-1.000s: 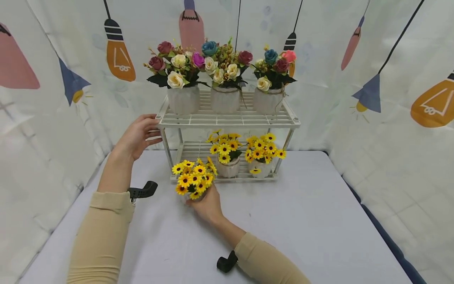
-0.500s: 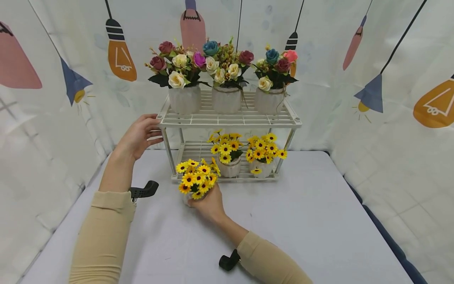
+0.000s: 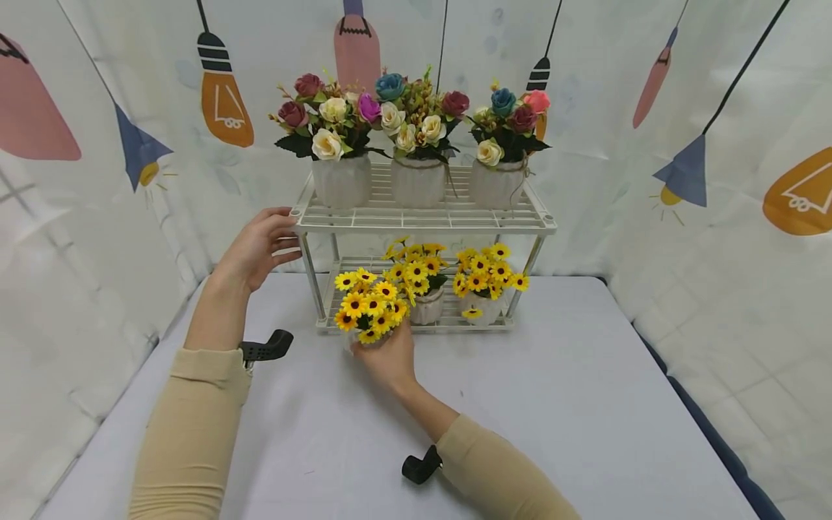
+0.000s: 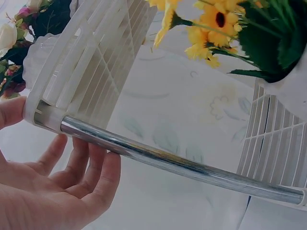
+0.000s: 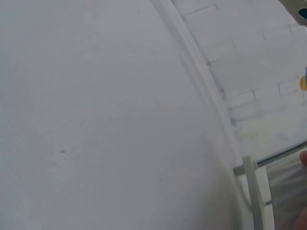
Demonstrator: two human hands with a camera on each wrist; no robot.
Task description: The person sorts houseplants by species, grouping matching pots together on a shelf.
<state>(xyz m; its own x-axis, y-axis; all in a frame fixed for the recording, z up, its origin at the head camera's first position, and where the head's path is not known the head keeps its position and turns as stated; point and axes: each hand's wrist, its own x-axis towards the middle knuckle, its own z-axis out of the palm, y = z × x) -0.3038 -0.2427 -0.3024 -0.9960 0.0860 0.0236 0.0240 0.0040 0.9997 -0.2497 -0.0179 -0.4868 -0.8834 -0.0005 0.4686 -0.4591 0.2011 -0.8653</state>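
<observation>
My right hand [image 3: 390,357] grips a small pale pot of yellow sunflower-like flowers [image 3: 370,307] at the lower shelf's front left, in the head view. Only its fingertips [image 5: 303,160] show in the right wrist view, beside the grey pot [image 5: 288,191]. With the left hand [image 3: 256,245] I hold the upper left corner of a white two-tier rack [image 3: 422,220]. The left wrist view shows the thumb [image 4: 12,111] at the top shelf corner and curled fingers against the metal post [image 4: 177,163]. The potted flowers [image 4: 216,21] appear past that post.
Two more pots of yellow flowers [image 3: 425,307] [image 3: 481,307] stand on the lower shelf, right of the one I hold. Above them, three pots of mixed roses [image 3: 341,180] line the top shelf. A white cloth covers the table [image 3: 552,404]; patterned curtains [image 3: 604,87] surround it.
My right hand has moved the flower pot up and slightly right, closer to the lower shelf, its blooms now overlapping the middle pot's. The left hand stays at the rack corner.
</observation>
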